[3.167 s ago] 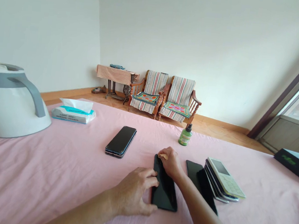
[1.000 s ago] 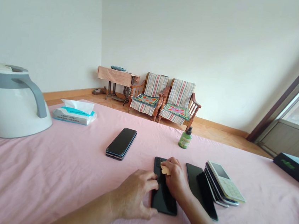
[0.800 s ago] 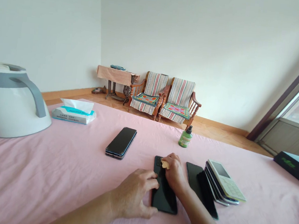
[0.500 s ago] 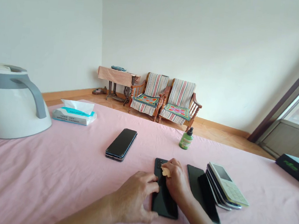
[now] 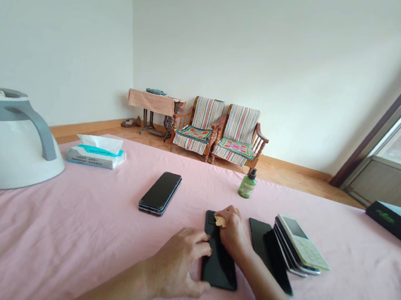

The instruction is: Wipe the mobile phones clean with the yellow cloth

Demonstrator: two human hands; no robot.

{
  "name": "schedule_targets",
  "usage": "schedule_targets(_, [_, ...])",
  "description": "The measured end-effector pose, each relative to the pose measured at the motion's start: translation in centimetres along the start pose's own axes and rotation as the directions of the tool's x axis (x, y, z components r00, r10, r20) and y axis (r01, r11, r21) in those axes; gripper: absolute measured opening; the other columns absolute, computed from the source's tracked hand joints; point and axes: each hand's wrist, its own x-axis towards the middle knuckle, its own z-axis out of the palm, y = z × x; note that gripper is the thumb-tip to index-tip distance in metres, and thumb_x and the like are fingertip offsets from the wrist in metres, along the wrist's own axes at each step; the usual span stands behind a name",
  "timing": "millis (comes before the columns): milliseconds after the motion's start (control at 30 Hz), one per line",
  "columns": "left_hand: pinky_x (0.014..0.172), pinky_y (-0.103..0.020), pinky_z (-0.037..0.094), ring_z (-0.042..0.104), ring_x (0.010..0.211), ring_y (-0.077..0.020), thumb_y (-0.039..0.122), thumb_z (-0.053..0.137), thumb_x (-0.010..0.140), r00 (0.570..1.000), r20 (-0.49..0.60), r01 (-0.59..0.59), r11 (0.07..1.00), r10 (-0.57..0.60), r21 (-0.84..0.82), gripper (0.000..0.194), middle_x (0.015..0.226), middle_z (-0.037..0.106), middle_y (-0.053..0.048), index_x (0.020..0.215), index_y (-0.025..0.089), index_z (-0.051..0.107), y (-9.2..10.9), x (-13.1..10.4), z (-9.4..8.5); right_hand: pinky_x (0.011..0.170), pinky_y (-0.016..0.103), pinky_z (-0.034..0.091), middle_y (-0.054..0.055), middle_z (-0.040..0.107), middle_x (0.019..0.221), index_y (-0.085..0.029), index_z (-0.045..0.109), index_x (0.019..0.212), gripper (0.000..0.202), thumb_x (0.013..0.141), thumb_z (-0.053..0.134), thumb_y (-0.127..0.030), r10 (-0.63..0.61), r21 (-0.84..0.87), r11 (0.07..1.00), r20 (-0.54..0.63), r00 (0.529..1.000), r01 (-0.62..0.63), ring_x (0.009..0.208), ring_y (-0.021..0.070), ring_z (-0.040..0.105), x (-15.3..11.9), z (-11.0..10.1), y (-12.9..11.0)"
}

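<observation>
A black smartphone (image 5: 219, 266) lies back up on the pink cloth, its camera block at the far end. My left hand (image 5: 177, 262) steadies it along the left side, with bent fingertips on the back and the thumb by the near left corner. Bunched in my right hand (image 5: 233, 230) is a small pale yellow cloth (image 5: 220, 221), pressed on the phone's far end by the camera block. Just right of that hand, a dark phone (image 5: 259, 235) lies flat, with another black phone overlapping it and leaning toward a stack of phones (image 5: 301, 244), topped by a whitish keypad phone.
Another phone stack (image 5: 160, 192) lies left of centre. Beyond my hands stands a green spray bottle (image 5: 247, 186). A tissue pack (image 5: 94, 155) and a large white jug (image 5: 11, 144) are at left; a black box (image 5: 391, 222) sits at the right edge.
The whole view has shifted slightly. My right hand and the cloth have moved a little across the phone's far end toward the camera block; my left hand keeps its place on the phone.
</observation>
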Motion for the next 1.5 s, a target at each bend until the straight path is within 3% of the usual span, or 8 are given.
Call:
schedule_targets(533, [0.09, -0.038, 0.043, 0.056, 0.1, -0.0272, 0.036, 0.08, 0.056, 1.0, 0.004, 0.007, 1.0, -0.007, -0.007, 0.046, 0.112, 0.059, -0.006, 0.097, 0.022, 0.064, 0.0, 0.0, 0.1, 0.076, 0.026, 0.038, 0.007, 0.06, 0.083, -0.018, 0.071, 0.081, 0.033, 0.069, 0.046, 0.001, 0.045, -0.023, 0.999, -0.001, 0.999, -0.045, 0.085, 0.0191, 0.053, 0.4, -0.1, -0.1])
schedule_targets(900, [0.09, -0.039, 0.043, 0.056, 0.098, -0.0274, 0.037, 0.08, 0.056, 1.0, 0.005, 0.005, 1.0, -0.005, -0.01, 0.047, 0.112, 0.059, -0.006, 0.097, 0.023, 0.064, -0.1, 0.0, 0.0, 0.073, 0.026, 0.038, 0.007, 0.058, 0.081, -0.015, 0.069, 0.078, 0.031, 0.068, 0.046, 0.004, 0.025, -0.018, 1.0, -0.009, 1.0, -0.025, 0.082, 0.0186, 0.053, 1.1, 0.7, 0.8])
schedule_targets(1100, [0.089, -0.037, 0.043, 0.056, 0.097, -0.0265, 0.035, 0.079, 0.056, 1.0, 0.002, -0.02, 1.0, 0.02, -0.023, 0.044, 0.11, 0.059, -0.006, 0.095, 0.022, 0.064, -0.1, 0.0, -0.1, 0.073, 0.025, 0.038, 0.005, 0.058, 0.077, -0.017, 0.068, 0.074, 0.033, 0.064, 0.046, 0.006, -0.034, 0.001, 0.999, 0.03, 0.999, 0.034, 0.08, 0.0175, 0.053, 0.4, 0.1, 0.8])
schedule_targets(1500, [0.09, -0.037, 0.042, 0.056, 0.098, -0.0268, 0.037, 0.078, 0.057, 1.0, 0.019, -0.011, 1.0, 0.011, -0.013, 0.045, 0.111, 0.059, -0.006, 0.098, 0.022, 0.064, -0.1, 0.0, -0.1, 0.071, 0.025, 0.039, 0.005, 0.058, 0.078, -0.016, 0.069, 0.076, 0.033, 0.065, 0.046, 0.005, -0.016, 0.043, 0.999, -0.001, 1.0, 0.016, 0.079, 0.0173, 0.053, 0.6, 0.6, 1.2])
